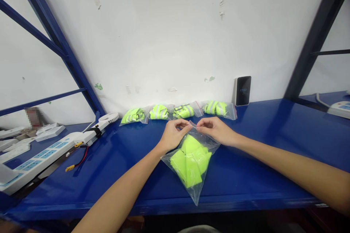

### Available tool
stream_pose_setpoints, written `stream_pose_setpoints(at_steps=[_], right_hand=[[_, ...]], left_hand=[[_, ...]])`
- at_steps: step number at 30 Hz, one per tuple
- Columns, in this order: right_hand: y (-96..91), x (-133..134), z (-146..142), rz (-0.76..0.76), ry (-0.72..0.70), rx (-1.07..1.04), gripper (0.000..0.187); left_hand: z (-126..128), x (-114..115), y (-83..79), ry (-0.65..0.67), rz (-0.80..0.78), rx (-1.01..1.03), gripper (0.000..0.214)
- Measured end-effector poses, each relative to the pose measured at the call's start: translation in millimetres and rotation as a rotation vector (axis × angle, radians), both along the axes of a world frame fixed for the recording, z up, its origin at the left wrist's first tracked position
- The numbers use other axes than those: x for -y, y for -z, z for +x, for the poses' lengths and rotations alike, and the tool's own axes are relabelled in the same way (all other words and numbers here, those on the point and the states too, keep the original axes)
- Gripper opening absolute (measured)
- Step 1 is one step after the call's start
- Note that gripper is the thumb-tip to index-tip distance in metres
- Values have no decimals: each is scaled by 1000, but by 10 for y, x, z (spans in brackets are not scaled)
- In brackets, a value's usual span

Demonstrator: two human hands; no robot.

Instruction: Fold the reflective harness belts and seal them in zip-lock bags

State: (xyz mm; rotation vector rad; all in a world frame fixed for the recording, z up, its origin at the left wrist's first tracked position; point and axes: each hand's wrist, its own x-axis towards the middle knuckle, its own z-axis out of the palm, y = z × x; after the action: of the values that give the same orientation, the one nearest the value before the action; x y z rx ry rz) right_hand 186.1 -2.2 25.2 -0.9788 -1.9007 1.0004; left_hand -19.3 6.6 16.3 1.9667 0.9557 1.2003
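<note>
- Live at the middle of the bench: pinching the top edge of a clear plastic bag [197, 191] with the left hand [174, 135], thumb and forefinger closed on the film
- Matching pinch from the right hand [214, 130], its fingertips [202, 122] just beside the left's along the same narrow edge
- Bag lying on the blue bench [254, 189], just near of the far row, its empty corner trailing to a point on the near side
- Inside, a folded neon-yellow hi-vis vest [190, 164], soft and bulky
- Likely handling: light and floppy, with slippery thin film and contents free to shift; top edge looking like the surest hold
- Along the far side, four bagged hi-vis vests [183, 111] in a tight row, and a black device [242, 91] upright against the wall
- Out on the left, a white power strip [35, 164], a small white fan [108, 117] and a red-and-black wire [81, 158]
</note>
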Motion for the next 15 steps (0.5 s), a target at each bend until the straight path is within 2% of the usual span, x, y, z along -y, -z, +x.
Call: stream_pose_setpoints(at_steps=[6,11,15], right_hand=[[10,-4,8,4,-35,-11,25],[-27,-7,20,-76,-62,-67,25],[-31,-15,24,-111,-30,-97,24]], left_hand=[[24,17,17,-15,40,-33,26],[10,50,-22,-14,46,-22,25],[-28,77,-60,-38,63,-64,24]])
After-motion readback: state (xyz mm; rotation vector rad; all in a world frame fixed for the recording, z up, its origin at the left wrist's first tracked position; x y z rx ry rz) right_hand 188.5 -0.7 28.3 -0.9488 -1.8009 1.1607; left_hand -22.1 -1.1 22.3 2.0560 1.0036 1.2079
